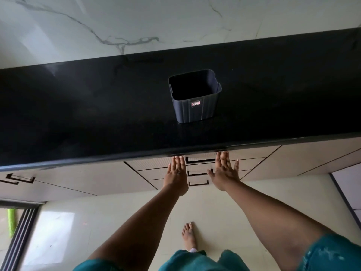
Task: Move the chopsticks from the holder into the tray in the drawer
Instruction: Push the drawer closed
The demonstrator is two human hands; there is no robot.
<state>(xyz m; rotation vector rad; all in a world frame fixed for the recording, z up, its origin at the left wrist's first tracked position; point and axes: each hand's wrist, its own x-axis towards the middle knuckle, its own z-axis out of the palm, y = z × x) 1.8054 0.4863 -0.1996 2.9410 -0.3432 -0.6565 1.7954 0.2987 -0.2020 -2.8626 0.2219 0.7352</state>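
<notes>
Both my left hand and right hand are flat, fingers spread, no grip on anything, pressed on the top drawer front; holder on the black surface looks empty, so I'd push evenly, square, no slamming.

Dark grey holder, black counter, grey-veined white wall

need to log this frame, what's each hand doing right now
Left hand: open, flat against the drawer front, holding nothing.
Right hand: open, flat against the same drawer front, holding nothing.
</notes>
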